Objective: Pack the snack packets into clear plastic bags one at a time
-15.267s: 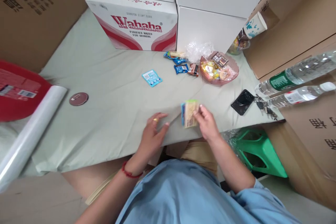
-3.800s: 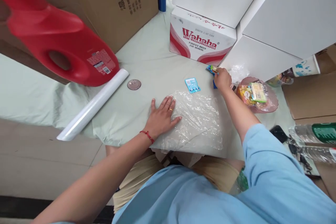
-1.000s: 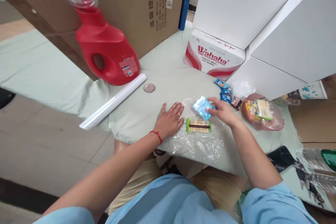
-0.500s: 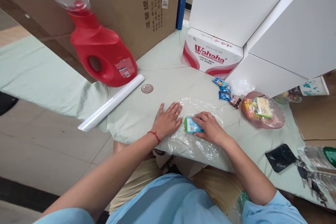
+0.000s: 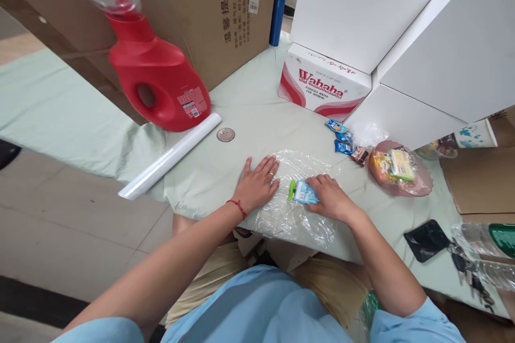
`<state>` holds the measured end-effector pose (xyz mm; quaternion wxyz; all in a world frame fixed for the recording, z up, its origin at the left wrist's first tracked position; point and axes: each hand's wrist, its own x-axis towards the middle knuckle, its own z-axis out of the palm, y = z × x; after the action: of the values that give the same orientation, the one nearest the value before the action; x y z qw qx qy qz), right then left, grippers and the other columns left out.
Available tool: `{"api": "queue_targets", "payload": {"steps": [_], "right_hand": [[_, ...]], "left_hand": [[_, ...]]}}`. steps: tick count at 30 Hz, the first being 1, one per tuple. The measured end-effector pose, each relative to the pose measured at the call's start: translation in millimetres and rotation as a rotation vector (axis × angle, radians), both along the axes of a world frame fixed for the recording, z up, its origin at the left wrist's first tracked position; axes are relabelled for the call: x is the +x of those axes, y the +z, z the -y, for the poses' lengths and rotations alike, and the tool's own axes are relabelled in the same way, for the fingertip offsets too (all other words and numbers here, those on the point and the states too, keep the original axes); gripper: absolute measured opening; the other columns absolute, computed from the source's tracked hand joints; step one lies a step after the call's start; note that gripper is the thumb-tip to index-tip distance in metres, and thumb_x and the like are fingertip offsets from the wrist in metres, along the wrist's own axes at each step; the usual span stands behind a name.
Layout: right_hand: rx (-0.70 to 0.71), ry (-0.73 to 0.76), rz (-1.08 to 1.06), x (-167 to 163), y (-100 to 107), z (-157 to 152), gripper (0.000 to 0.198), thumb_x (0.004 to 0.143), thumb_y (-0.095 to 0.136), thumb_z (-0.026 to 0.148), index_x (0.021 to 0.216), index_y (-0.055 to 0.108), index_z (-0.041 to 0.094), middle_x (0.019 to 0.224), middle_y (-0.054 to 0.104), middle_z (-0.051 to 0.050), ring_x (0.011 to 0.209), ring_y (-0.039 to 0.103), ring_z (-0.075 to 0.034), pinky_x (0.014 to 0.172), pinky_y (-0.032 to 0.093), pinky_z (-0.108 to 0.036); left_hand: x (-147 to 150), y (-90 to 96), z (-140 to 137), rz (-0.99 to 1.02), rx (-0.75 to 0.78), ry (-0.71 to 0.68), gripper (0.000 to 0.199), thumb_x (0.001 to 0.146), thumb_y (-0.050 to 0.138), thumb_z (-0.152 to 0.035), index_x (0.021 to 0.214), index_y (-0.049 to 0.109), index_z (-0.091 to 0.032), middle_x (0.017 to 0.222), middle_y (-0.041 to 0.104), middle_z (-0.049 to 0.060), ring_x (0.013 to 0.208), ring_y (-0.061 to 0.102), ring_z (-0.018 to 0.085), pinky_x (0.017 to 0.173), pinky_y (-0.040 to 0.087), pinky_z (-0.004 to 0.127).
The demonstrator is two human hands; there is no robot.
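Observation:
A crinkled sheet of clear plastic film [image 5: 277,222] lies on the cloth-covered table in front of me. My left hand [image 5: 256,183] rests flat on its left edge, fingers spread. Over the film, my right hand [image 5: 328,198] grips a small flat blue-and-white packet [image 5: 304,192] by its right side, thumb and fingers bent around it. Just left of the packet shows a narrow bright green strip [image 5: 292,190], a small gap between them. Whether the two are joined I cannot tell. My right fingers and palm hide the packet's right end.
At the left stand a red jug [image 5: 161,77] and a white roll [image 5: 171,155]; a round metal disc [image 5: 226,134] lies beside them. Right of my hands are blue snack packets [image 5: 343,146], a pink bowl [image 5: 382,182], a black pouch [image 5: 426,240] and keys [image 5: 469,273]. A Wahaba box [image 5: 322,86] stands behind.
My right hand and the blue-and-white packet have shifted slightly right. A gap now shows between the packet and the green strip, which sat against its left edge. My left hand stays in place.

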<state>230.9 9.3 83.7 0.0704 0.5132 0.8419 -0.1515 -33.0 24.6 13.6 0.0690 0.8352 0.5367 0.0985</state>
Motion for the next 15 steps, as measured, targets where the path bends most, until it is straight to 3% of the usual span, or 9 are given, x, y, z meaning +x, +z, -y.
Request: {"api": "queue_targets", "payload": {"steps": [6, 15], "right_hand": [[0.049, -0.119, -0.126, 26, 3, 1, 0.057, 0.083, 0.075, 0.03, 0.137, 0.059, 0.023, 0.117, 0.066, -0.012, 0.109, 0.059, -0.032, 0.096, 0.046, -0.041], [0.056, -0.047, -0.158, -20, -16, -3, 0.062, 0.083, 0.076, 0.031, 0.141, 0.057, 0.02, 0.125, 0.062, -0.013, 0.116, 0.054, -0.033, 0.103, 0.045, -0.045]], "left_hand": [[-1, -2.3, -1, 0.01, 0.002, 0.003, 0.062, 0.108, 0.028, -0.045, 0.166, 0.034, -0.026, 0.174, 0.033, 0.008, 0.162, 0.031, 0.027, 0.132, 0.009, 0.066], [0, -0.5, 1, -0.002, 0.01, 0.003, 0.061, 0.108, 0.027, -0.045, 0.165, 0.037, -0.024, 0.174, 0.032, 0.007, 0.161, 0.031, 0.025, 0.132, 0.009, 0.065]]}}
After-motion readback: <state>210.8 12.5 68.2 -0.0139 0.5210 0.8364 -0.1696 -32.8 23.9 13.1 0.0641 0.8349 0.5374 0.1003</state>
